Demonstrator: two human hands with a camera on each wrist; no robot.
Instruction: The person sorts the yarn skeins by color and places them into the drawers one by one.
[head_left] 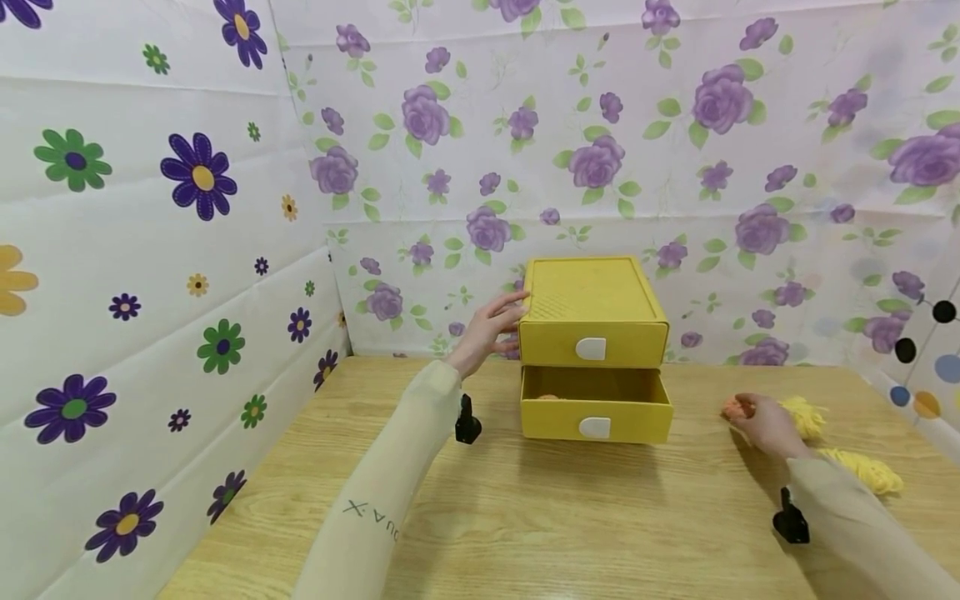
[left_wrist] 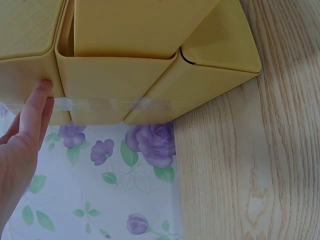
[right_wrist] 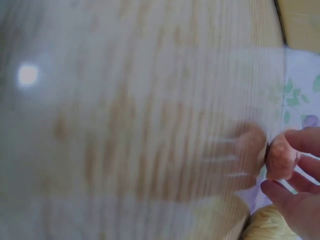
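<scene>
My left hand [head_left: 489,333] touches the left side of a yellow two-drawer box [head_left: 592,287], fingers fairly straight. In the left wrist view, a fingertip of that hand [left_wrist: 25,135] rests against the box's side wall [left_wrist: 115,77]. The lower drawer [head_left: 551,421] stands pulled out, and a bit of something orange [head_left: 551,397] shows inside it; the upper drawer [head_left: 551,343] is closed. To the right, my right hand [head_left: 771,429] pinches a small orange yarn bundle [right_wrist: 281,160] between thumb and fingers, close to the tabletop.
Two yellow yarn skeins, a farther one [head_left: 806,417] and a nearer one [head_left: 866,471], lie on the wooden table [head_left: 585,525] by the right hand and forearm. Flower-patterned sheets [head_left: 420,183] hang behind the table and along its left side.
</scene>
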